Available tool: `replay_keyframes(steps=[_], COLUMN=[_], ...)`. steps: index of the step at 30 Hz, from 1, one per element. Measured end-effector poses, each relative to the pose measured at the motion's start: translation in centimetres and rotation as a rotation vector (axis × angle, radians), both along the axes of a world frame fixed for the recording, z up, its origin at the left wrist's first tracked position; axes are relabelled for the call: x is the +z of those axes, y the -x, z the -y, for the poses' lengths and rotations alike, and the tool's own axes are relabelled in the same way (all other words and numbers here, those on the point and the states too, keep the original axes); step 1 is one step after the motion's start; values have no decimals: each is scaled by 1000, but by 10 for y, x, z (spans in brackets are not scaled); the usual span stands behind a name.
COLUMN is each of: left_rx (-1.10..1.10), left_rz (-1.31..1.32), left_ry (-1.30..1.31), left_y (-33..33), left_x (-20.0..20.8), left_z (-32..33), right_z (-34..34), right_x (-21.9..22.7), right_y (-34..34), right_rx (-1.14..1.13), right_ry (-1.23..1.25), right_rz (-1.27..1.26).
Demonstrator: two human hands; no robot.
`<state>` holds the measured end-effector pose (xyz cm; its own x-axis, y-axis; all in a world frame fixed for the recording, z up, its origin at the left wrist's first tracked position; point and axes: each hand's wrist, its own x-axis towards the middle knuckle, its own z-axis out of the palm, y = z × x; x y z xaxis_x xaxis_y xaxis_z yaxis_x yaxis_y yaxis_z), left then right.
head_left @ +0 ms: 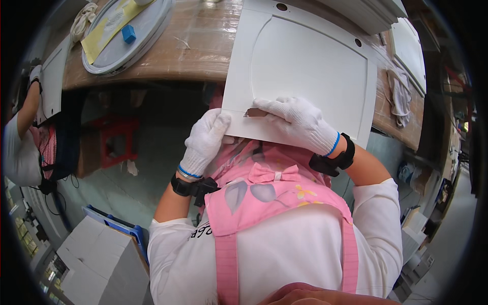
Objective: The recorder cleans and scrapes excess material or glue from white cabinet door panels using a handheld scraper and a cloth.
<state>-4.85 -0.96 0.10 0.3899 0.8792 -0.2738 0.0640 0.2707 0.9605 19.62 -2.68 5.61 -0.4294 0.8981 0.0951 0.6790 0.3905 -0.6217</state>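
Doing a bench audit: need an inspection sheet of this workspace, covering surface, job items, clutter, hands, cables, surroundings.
Surface: brown worktop, looks film-wrapped.
Job items: white panel, overhanging the worktop's near edge; small brown piece at its near-left corner.
Clutter: round grey tray with blue block and yellow sheet; pale cloth at right.
Hands: gloved; left hand grips panel edge, right hand holds brown piece.
Cables: thin dark loops near co-worker, left.
Surroundings: another white panel by co-worker; red stool.

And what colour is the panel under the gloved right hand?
The panel is white; it shows best in the head view.
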Motion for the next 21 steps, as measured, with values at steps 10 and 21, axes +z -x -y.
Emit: replay_keyframes(steps=[10, 21], left_rx=[-126, 218], left_rz=[-492, -864], left_ry=[-610, -626], left_y=[33, 62], left_x=[45, 24], left_z=[-5, -6], right_z=[3, 56], right_x=[21, 27], right_y=[38, -37], right_rx=[121, -504], right_ry=[13, 120], right_rz=[255, -83])
